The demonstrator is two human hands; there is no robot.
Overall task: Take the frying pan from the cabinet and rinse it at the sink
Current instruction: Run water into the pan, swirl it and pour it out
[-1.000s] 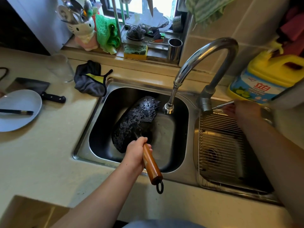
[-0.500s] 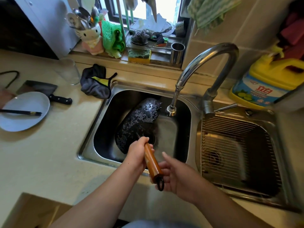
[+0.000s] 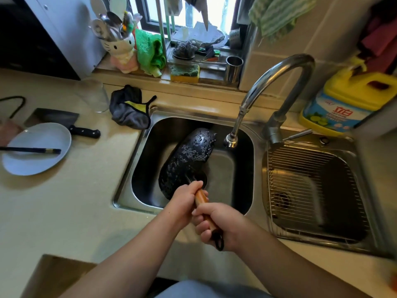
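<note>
The black frying pan (image 3: 187, 158) stands tilted on its edge in the left sink basin (image 3: 234, 168), its surface beaded with water drops. Its wooden handle (image 3: 200, 197) points toward me. My left hand (image 3: 184, 201) grips the upper part of the handle. My right hand (image 3: 219, 226) is wrapped around the lower end, just above the black hanging loop. The curved steel faucet (image 3: 277, 82) ends with its spout over the basin, right of the pan; no water stream is visible.
A wire rack (image 3: 311, 186) lies in the right basin. A yellow detergent jug (image 3: 348, 102) stands behind it. On the left counter are a white plate (image 3: 38, 147) with chopsticks, a cleaver (image 3: 64, 122), a glass and a grey cloth (image 3: 129, 110). Sponges and a utensil holder line the windowsill.
My right hand left the faucet lever, swung back across the sink and closed on the lower end of the pan handle. The left hand kept its grip; the pan stayed put.
</note>
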